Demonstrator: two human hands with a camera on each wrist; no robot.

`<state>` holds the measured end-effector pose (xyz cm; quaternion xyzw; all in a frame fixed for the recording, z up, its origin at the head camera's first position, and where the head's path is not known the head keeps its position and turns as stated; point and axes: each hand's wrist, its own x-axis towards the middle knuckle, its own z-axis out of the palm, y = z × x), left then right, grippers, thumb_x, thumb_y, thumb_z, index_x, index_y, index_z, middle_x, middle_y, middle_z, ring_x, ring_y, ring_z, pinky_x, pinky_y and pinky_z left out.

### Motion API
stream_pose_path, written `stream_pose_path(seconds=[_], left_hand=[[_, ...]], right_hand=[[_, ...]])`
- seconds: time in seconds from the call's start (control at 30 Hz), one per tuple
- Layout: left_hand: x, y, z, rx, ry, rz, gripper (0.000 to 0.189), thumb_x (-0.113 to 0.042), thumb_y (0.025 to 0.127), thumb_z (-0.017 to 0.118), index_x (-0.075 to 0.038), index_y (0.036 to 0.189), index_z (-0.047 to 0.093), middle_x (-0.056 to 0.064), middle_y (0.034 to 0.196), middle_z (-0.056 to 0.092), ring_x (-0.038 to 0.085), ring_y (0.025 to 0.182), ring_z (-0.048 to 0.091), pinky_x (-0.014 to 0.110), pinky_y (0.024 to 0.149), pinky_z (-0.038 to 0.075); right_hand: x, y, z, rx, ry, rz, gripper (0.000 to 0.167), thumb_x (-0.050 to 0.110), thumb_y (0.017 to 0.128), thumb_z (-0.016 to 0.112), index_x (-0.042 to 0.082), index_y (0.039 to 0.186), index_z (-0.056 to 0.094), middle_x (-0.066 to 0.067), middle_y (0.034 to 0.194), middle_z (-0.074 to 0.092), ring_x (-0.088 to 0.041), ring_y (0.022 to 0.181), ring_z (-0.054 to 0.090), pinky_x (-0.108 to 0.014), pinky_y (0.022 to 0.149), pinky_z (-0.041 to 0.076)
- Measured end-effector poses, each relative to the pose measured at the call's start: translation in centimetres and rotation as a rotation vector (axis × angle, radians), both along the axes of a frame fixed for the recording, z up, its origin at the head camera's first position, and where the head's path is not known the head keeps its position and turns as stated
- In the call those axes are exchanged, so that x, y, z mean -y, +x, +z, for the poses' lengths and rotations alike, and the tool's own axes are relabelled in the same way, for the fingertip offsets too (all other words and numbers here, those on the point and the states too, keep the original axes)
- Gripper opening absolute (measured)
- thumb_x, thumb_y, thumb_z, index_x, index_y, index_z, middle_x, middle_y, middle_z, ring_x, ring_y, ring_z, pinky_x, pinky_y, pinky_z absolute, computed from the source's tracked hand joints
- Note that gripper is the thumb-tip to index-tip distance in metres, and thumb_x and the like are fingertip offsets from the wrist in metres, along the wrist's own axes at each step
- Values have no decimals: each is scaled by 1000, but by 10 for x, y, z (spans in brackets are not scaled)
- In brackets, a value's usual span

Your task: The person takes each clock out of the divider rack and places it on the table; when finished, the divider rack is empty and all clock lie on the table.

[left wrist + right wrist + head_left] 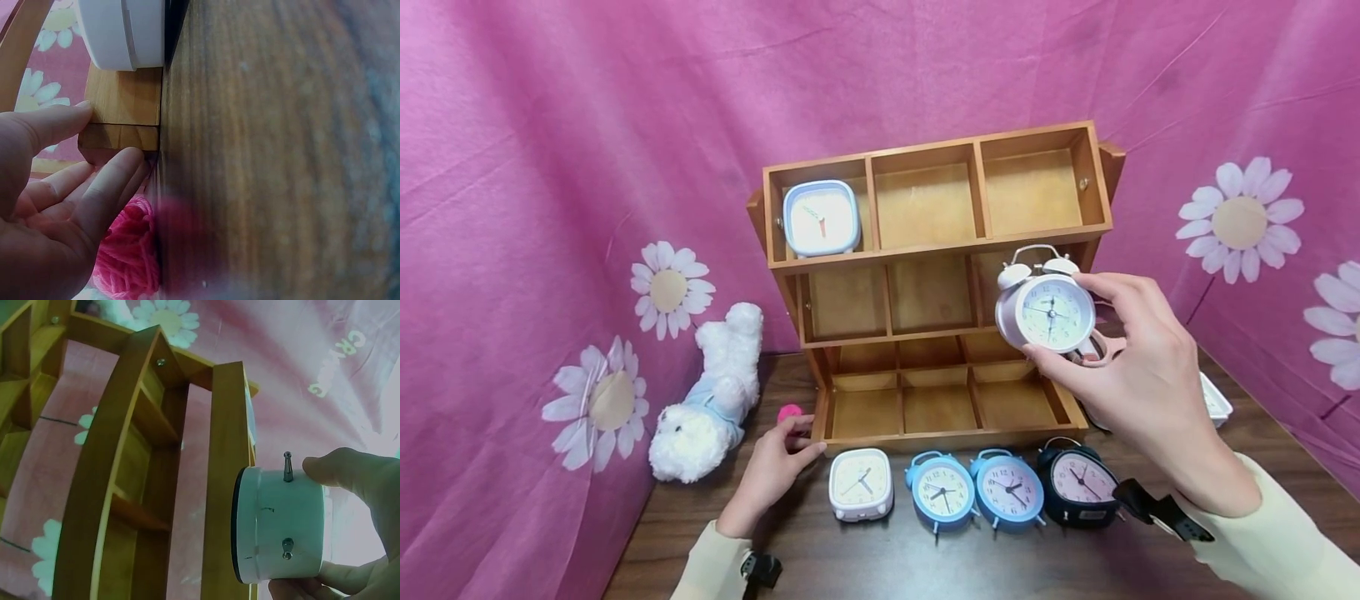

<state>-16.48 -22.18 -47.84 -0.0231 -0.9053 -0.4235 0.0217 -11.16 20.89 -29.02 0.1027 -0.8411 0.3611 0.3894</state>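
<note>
My right hand (1138, 358) grips a white twin-bell alarm clock (1052, 312) by its rim, thumb below and fingers above. It is held up in front of the right side of the wooden shelf (940, 242). In the right wrist view the clock's pale round body (281, 525) and small metal feet show between thumb and fingers. My left hand (775, 467) pinches the shelf's lower left front corner (119, 137). A white and lilac square clock (822, 218) sits in the top left compartment.
Along the shelf's front stand a white square clock (861, 485), two blue twin-bell clocks (942, 493) and a black clock (1078, 487). A white plush toy (700, 425) lies at left. Pink yarn (128, 256) is beside the left hand. A white object (1216, 400) is partly hidden at right.
</note>
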Motion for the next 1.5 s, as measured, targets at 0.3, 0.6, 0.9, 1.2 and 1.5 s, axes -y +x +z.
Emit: stream_pose_path(seconds=[0.3,0.6,0.9,1.2,1.5], left_hand=[[1,-1,-1,7,2,8,44,-14,97,89,-5,137,74,14,122,82,24,104,82,26,81,63],[0,2,-4,17,11,7,44,-15,97,89,-3,137,74,16,123,82,24,104,82,26,81,63],[-2,1,0,17,7,5,44,-15,98,89,-3,137,74,16,124,82,25,104,82,29,82,65],[0,3,3,7,8,-2,43,-17,98,89,-3,137,74,16,123,82,25,103,82,26,80,62],[0,3,2,1,18,-8,43,-16,98,89,-2,137,74,17,123,82,25,103,83,24,78,60]], right_hand=[[-19,9,-15,27,-11,-14,90,7,59,108,5,142,73,-11,135,69,24,106,53,5,89,37],[-32,19,-34,26,16,-55,90,10,57,107,6,140,74,-12,132,71,24,116,46,-5,90,30],[-59,30,-66,122,44,-131,86,13,59,108,7,138,74,-14,132,71,26,115,39,-20,86,34],[-91,41,-95,267,115,-156,84,25,65,107,12,140,71,-17,137,68,19,116,43,-26,82,33],[-109,52,-122,370,141,-191,81,30,72,105,7,140,69,-25,144,63,-47,122,57,-36,88,37]])
